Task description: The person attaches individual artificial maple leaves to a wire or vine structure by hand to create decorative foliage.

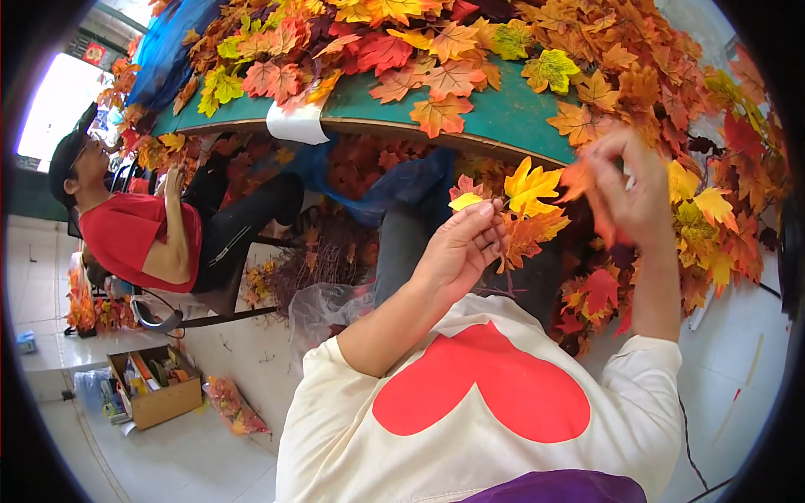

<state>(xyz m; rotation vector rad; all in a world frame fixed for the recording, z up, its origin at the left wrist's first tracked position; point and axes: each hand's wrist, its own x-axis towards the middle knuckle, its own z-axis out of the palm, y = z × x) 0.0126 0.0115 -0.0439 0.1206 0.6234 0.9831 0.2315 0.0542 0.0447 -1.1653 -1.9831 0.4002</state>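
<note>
At frame centre the left hand (459, 251) pinches a small sprig of artificial maple leaves (524, 210), yellow and orange, by its stem. Right of it, the right hand (633, 197) is blurred; its fingers seem closed on an orange leaf (579, 178), though I cannot tell for sure. Holding the sprig steady low on the stem looks best while the other hand works the leaf. Above, a green counter (495, 113) is heaped with loose leaves. At left, a seated person in a red shirt (126, 235), a cardboard box (155, 387) on the pale floor.
</note>
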